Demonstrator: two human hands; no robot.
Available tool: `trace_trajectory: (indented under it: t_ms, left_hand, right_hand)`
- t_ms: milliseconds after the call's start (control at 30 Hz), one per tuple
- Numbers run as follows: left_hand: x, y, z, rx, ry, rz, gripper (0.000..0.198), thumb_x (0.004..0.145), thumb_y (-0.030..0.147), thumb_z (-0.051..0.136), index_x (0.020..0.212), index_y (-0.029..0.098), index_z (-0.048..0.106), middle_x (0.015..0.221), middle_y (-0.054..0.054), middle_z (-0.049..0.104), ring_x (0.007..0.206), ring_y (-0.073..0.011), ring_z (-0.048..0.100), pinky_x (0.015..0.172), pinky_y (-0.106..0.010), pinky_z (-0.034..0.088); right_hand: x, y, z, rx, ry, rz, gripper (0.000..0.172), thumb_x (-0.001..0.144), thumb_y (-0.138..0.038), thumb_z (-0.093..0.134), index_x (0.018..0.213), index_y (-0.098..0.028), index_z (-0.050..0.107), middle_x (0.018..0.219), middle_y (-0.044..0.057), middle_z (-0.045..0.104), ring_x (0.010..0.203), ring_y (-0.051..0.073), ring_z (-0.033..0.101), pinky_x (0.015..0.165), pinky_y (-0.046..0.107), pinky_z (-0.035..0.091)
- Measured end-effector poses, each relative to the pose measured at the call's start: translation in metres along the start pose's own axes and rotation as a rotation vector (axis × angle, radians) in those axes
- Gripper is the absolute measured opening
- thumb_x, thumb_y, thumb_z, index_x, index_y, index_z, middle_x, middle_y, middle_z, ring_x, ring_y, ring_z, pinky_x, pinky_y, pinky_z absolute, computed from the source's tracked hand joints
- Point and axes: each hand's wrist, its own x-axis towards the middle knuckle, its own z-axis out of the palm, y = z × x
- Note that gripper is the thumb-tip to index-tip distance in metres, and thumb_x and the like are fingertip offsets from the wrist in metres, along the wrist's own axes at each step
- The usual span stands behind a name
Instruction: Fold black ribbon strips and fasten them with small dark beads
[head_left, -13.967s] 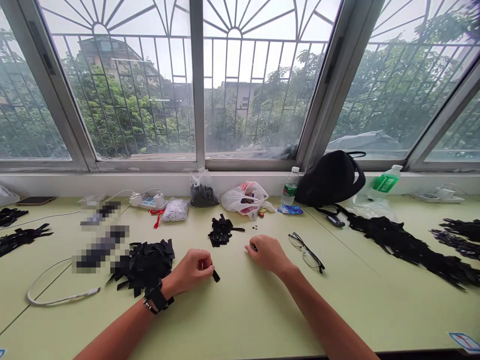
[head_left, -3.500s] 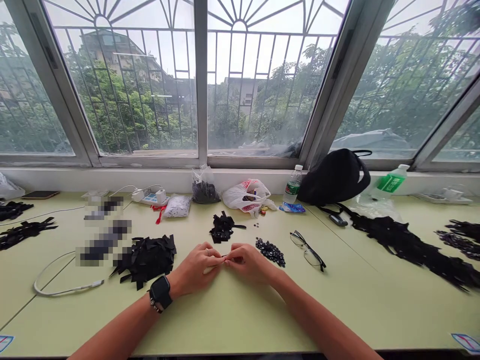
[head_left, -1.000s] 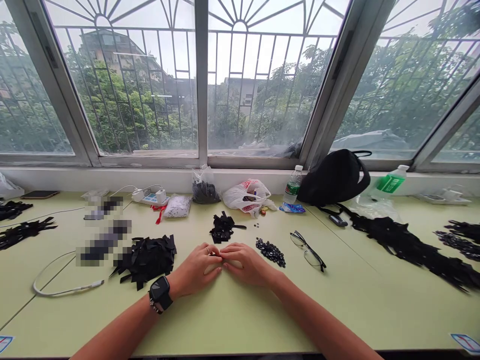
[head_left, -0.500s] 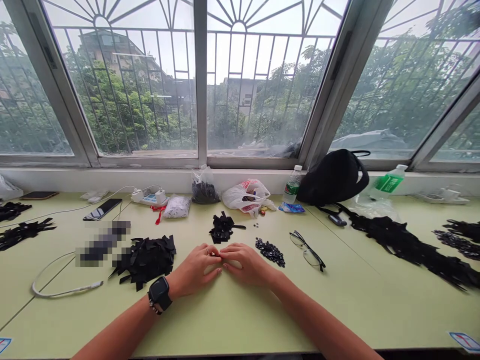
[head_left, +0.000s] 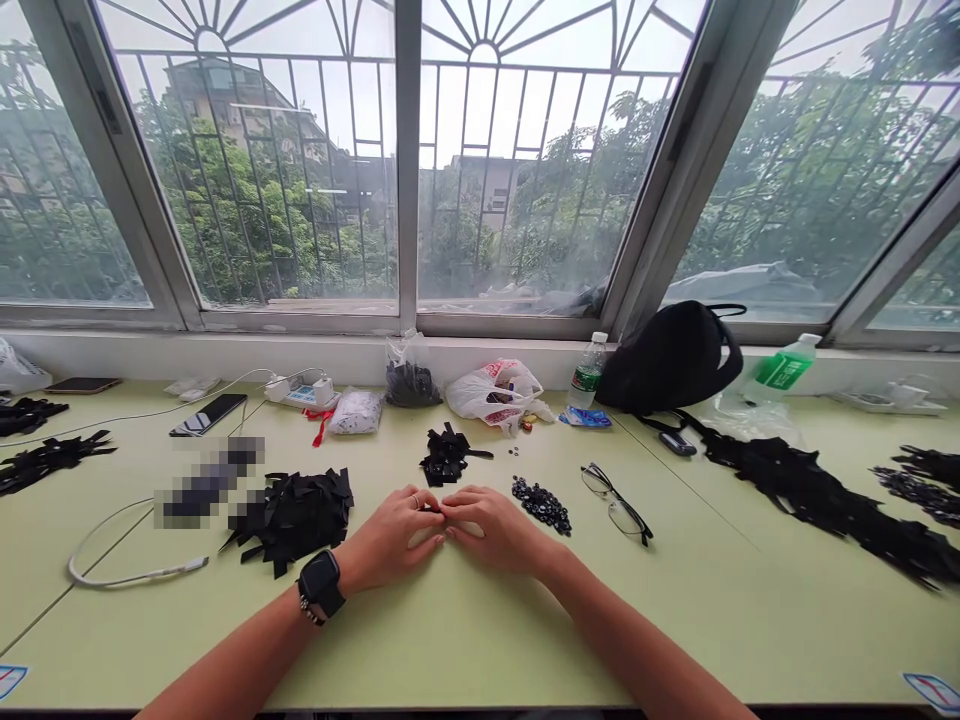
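Note:
My left hand (head_left: 394,530) and my right hand (head_left: 487,530) meet at the fingertips, low over the table in the middle of the view. The fingers of both are bent into a pinch. A trace of something dark shows between them, too small and covered to name. Just beyond the fingers lies a small heap of black strips (head_left: 444,455), some with shiny dots. By my left wrist is a larger heap of black fabric strips (head_left: 296,512). To the right of my right hand a pile of small, round, shiny black pieces (head_left: 541,503) is spread out.
Eyeglasses (head_left: 616,503) lie to the right, a white cable (head_left: 139,578) to the left. Along the back stand a power strip (head_left: 300,392), plastic bags (head_left: 495,390), a water bottle (head_left: 586,372) and a black bag (head_left: 671,355). More black strips (head_left: 817,490) stretch along the right.
The view has shifted very slightly. Both hands keep the same pinched position at the fingertips, and the piles look the same.

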Motion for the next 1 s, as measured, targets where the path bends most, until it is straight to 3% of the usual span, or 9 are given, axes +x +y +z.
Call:
trace_trajectory:
  t_ms: [333, 500, 1000]
  left_hand:
    - [0.0, -0.003, 0.001, -0.035, 0.023, 0.02, 0.029, 0.099, 0.017, 0.064, 0.122, 0.032, 0.074, 0.12, -0.003, 0.072, 0.111, -0.0225, 0.064, 0.102, -0.039, 0.054]
    - [-0.001, -0.004, 0.002, -0.034, 0.038, 0.029, 0.025, 0.099, 0.018, 0.065, 0.118, 0.03, 0.075, 0.117, -0.004, 0.073, 0.109, -0.0234, 0.065, 0.1, -0.04, 0.055]
    - [-0.001, -0.005, 0.004, 0.002, 0.026, 0.014, 0.026, 0.097, 0.018, 0.066, 0.12, 0.028, 0.072, 0.118, -0.005, 0.071, 0.11, -0.0246, 0.063, 0.099, -0.041, 0.054]
  right_hand:
    - [0.001, -0.003, -0.002, -0.032, -0.023, 0.007, 0.014, 0.099, -0.019, 0.062, 0.104, -0.024, 0.074, 0.106, 0.003, 0.078, 0.102, 0.021, 0.071, 0.096, 0.034, 0.053]
    - [0.001, -0.006, -0.003, -0.075, -0.037, 0.004, 0.016, 0.099, -0.018, 0.061, 0.107, -0.024, 0.074, 0.107, 0.004, 0.078, 0.103, 0.021, 0.071, 0.095, 0.034, 0.052]
    - [-0.003, 0.006, 0.005, -0.003, 0.046, 0.016, 0.025, 0.096, -0.016, 0.065, 0.118, -0.024, 0.074, 0.113, 0.006, 0.079, 0.104, 0.022, 0.072, 0.1, 0.036, 0.054]
